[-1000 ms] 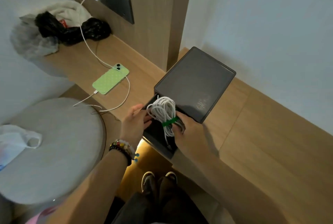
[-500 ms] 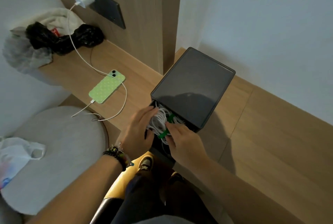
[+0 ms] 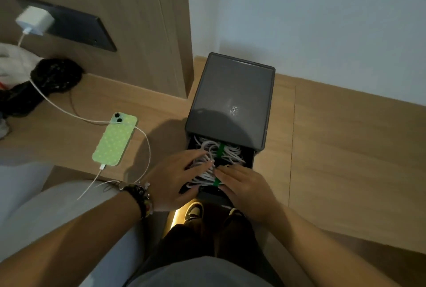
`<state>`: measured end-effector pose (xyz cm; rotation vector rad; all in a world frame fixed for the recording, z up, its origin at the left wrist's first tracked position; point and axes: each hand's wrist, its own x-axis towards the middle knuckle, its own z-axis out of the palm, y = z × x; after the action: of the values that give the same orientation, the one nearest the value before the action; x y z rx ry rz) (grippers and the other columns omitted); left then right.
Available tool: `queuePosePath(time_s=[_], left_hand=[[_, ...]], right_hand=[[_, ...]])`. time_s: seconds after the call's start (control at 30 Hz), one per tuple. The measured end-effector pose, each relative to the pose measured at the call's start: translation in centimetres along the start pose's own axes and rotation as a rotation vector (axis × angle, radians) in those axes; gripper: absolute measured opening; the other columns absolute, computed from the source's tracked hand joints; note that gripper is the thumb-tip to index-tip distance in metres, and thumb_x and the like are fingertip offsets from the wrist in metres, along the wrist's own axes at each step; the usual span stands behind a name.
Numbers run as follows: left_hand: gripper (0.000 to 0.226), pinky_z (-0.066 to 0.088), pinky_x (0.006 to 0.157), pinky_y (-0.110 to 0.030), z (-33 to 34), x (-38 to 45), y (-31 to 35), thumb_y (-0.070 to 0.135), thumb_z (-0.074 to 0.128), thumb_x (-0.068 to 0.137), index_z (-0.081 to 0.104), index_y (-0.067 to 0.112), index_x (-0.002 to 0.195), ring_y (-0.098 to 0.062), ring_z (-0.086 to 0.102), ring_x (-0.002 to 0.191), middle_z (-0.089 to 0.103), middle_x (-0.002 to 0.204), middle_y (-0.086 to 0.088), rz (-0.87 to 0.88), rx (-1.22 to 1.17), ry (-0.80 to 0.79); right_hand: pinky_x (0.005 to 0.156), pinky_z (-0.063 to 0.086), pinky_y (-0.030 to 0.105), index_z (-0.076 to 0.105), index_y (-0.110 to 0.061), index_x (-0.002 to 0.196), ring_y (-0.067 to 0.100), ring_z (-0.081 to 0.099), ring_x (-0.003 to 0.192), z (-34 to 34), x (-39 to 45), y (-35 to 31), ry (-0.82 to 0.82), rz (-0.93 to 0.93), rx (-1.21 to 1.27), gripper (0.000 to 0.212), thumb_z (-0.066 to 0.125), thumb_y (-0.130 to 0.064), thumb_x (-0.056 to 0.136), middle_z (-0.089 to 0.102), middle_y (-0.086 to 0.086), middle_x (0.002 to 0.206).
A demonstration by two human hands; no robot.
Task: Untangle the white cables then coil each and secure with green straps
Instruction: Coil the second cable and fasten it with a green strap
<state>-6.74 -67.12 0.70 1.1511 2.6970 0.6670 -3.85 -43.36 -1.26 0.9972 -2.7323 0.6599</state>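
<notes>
A dark grey drawer box point(image 3: 230, 100) stands on the wooden ledge with its front drawer pulled out. Inside lies a white cable coil point(image 3: 230, 151) bound by a green strap point(image 3: 220, 151). A second white cable coil point(image 3: 202, 177) with a green strap point(image 3: 216, 182) rests at the drawer's front. My left hand point(image 3: 173, 177) lies over this coil from the left, fingers on the strands. My right hand point(image 3: 247, 191) grips it from the right beside the strap. The hands hide most of the front coil.
A phone in a green case point(image 3: 114, 141) lies left of the box, joined by a white charging cable point(image 3: 66, 111) to a wall charger point(image 3: 34, 20). Black and white bags point(image 3: 53, 76) sit at the far left. A grey round seat point(image 3: 46, 208) is beside my left arm.
The strapped coil I held above the open drawer has gone down into it. Both hands followed and now rest on it. My view has moved closer over the box.
</notes>
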Motion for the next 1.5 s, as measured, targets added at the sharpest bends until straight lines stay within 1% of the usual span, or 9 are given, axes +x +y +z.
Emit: queuePosePath(time_s=[0.13, 0.3, 0.5, 0.57, 0.63, 0.8, 1.0, 1.17, 1.5], left_hand=[[0.043, 0.043, 0.1, -0.041, 1.3, -0.8, -0.8, 0.022, 0.051, 0.091, 0.06, 0.007, 0.13, -0.031, 0.052, 0.121, 0.055, 0.133, -0.021, 0.048, 0.092, 0.071], [0.043, 0.043, 0.101, -0.044, 1.5, -0.2, -0.7, 0.024, 0.048, 0.086, 0.066, 0.006, 0.12, -0.03, 0.053, 0.119, 0.065, 0.12, -0.014, 0.058, 0.217, 0.083], [0.079, 0.041, 0.107, -0.052, 1.7, -0.1, -0.4, 0.058, 0.041, 0.083, 0.055, -0.001, 0.133, -0.034, 0.043, 0.133, 0.056, 0.134, -0.018, 0.004, 0.33, -0.099], [0.09, 0.035, 0.11, -0.053, 2.0, -0.6, -0.8, 0.066, 0.04, 0.08, 0.047, -0.001, 0.139, -0.034, 0.032, 0.138, 0.046, 0.144, -0.02, 0.013, 0.36, -0.127], [0.096, 0.025, 0.111, -0.054, 2.4, -1.0, -1.4, 0.07, 0.041, 0.081, 0.036, -0.001, 0.146, -0.034, 0.023, 0.143, 0.034, 0.152, -0.02, 0.047, 0.375, -0.143], [0.096, 0.02, 0.113, -0.055, 2.6, -1.0, -1.9, 0.068, 0.042, 0.084, 0.025, 0.001, 0.15, -0.033, 0.015, 0.148, 0.022, 0.158, -0.019, 0.075, 0.384, -0.142], [0.097, 0.018, 0.112, -0.056, 2.3, -0.6, -2.3, 0.07, 0.045, 0.08, 0.028, 0.003, 0.149, -0.036, 0.013, 0.147, 0.022, 0.157, -0.022, 0.107, 0.382, -0.127], [0.097, 0.014, 0.115, -0.057, 1.7, 1.0, -3.1, 0.07, 0.047, 0.079, 0.033, 0.005, 0.149, -0.038, 0.01, 0.148, 0.02, 0.158, -0.023, 0.106, 0.394, -0.121], [0.088, 0.016, 0.113, -0.061, 1.2, 3.9, -3.4, 0.069, 0.039, 0.081, 0.029, 0.013, 0.148, -0.038, 0.012, 0.147, 0.018, 0.157, -0.023, 0.083, 0.416, -0.085]], right_hand=[[0.077, 0.057, 0.034, 0.07, -0.008, 0.11, 0.025, 0.067, 0.092, 1.7, -0.6, -1.0, 0.074, 0.104, 0.067, 0.036, 0.077, -0.007, 0.075, 0.071, 0.008, 0.109], [0.077, 0.058, 0.038, 0.069, -0.012, 0.117, 0.026, 0.065, 0.098, 1.6, -0.4, -1.6, -0.007, 0.305, 0.119, 0.04, 0.071, -0.007, 0.077, 0.07, 0.006, 0.114], [0.086, 0.054, 0.045, 0.062, -0.012, 0.127, 0.03, 0.057, 0.111, 1.2, 0.0, -1.9, -0.122, 0.425, 0.165, 0.046, 0.068, -0.012, 0.082, 0.064, 0.009, 0.121], [0.102, 0.046, 0.047, 0.054, -0.013, 0.135, 0.031, 0.047, 0.128, 0.8, -0.6, -2.5, -0.101, 0.398, 0.091, 0.048, 0.061, -0.024, 0.089, 0.053, 0.012, 0.137], [0.115, 0.028, 0.046, 0.035, -0.02, 0.147, 0.031, 0.024, 0.145, 0.3, -1.5, -3.1, -0.118, 0.401, 0.043, 0.06, 0.049, -0.041, 0.093, 0.031, 0.013, 0.154], [0.118, 0.018, 0.049, -0.003, -0.028, 0.154, 0.024, -0.01, 0.149, -0.2, -3.6, -2.8, -0.284, 0.422, -0.072, 0.083, 0.039, -0.061, 0.091, -0.007, 0.006, 0.162], [0.118, 0.009, 0.05, 0.012, -0.032, 0.153, 0.034, -0.002, 0.148, 0.4, -3.3, -1.8, -0.287, 0.244, -0.223, 0.071, 0.04, -0.055, 0.093, 0.008, 0.015, 0.16], [0.116, 0.008, 0.052, 0.023, -0.031, 0.151, 0.037, -0.001, 0.148, 0.2, -2.3, -1.1, -0.232, 0.284, -0.282, 0.064, 0.04, -0.052, 0.093, 0.007, 0.017, 0.16], [0.117, 0.005, 0.054, 0.023, -0.032, 0.15, 0.043, 0.005, 0.146, -1.0, -0.4, 1.5, -0.233, 0.283, -0.359, 0.065, 0.041, -0.052, 0.091, 0.014, 0.022, 0.158]])
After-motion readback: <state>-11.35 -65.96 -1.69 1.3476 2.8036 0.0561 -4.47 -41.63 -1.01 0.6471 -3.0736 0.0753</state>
